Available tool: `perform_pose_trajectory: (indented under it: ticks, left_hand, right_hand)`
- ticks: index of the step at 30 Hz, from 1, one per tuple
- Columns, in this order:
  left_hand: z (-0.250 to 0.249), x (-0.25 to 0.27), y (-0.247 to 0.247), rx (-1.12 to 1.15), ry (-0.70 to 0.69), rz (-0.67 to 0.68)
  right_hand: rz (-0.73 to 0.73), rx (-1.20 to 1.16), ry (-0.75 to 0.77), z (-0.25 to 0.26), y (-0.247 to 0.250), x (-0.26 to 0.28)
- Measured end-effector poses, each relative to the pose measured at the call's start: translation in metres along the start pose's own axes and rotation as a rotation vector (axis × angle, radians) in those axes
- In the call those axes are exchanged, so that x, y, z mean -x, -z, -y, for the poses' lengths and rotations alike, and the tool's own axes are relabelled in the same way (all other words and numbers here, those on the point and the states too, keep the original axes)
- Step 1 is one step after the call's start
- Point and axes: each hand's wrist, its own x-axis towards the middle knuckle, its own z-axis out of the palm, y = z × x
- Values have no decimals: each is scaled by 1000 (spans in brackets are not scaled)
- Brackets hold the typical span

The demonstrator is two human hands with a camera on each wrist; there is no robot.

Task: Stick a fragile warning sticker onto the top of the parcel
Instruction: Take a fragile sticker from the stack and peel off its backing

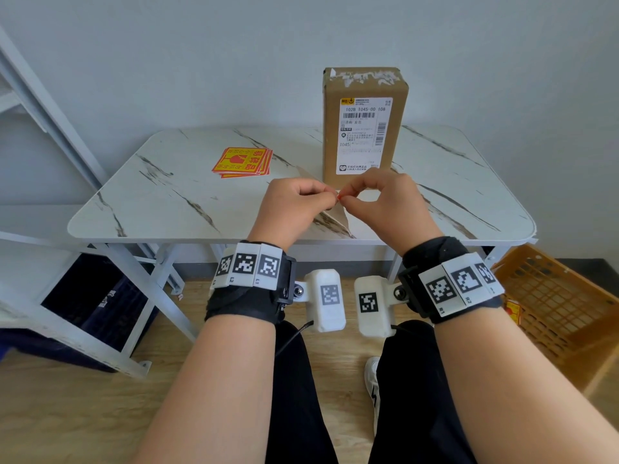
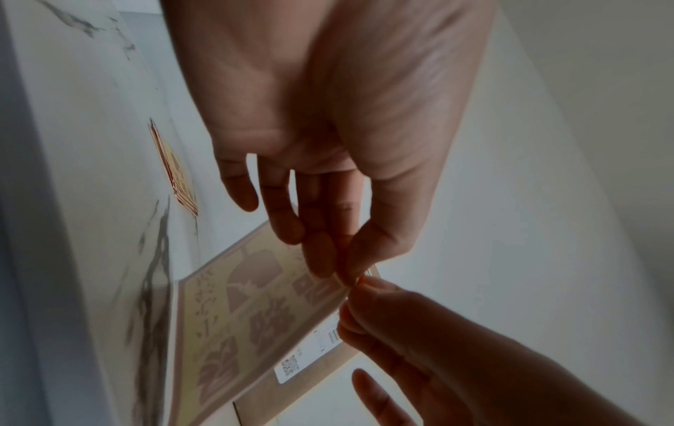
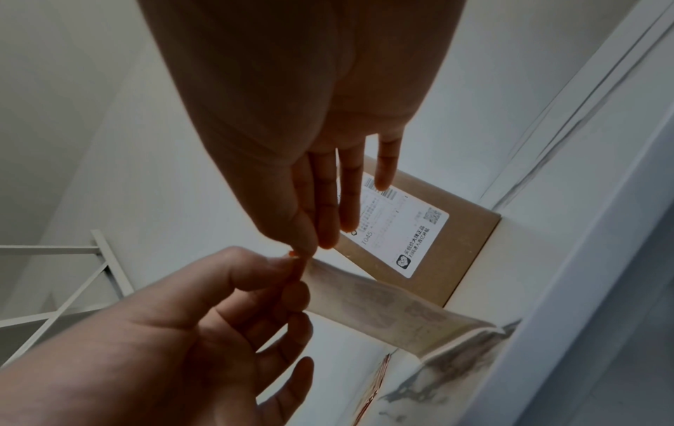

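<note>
The brown parcel (image 1: 365, 128) stands upright at the back of the marble table (image 1: 167, 202), its shipping label facing me and torn tape on its top. Both hands are in front of it, above the table. My left hand (image 1: 331, 196) and right hand (image 1: 344, 199) pinch the same corner of one fragile sticker sheet (image 2: 255, 317), where a bit of red shows between the fingertips. The sheet hangs down toward the table with its pale back (image 3: 383, 311) toward the wrist cameras. In the wrist views, my left hand (image 2: 348, 278) and right hand (image 3: 310, 249) meet fingertip to fingertip.
A stack of red and yellow fragile stickers (image 1: 243, 162) lies on the table left of the parcel. On the floor, an orange crate (image 1: 562, 306) sits to the right and a dark crate (image 1: 100, 296) under a white rack (image 1: 50, 128) to the left.
</note>
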Motion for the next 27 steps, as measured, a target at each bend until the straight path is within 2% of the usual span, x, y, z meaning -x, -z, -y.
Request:
perform_pose_trajectory:
  ticks: [21,27]
  left_hand:
    - [3,-3,-3,-17,-53,22]
    - [2,-3,-1,-15,-77,35]
  right_hand:
    - [-43,68,11,3,0,0]
    - [-30,-46,-59,1,2,0]
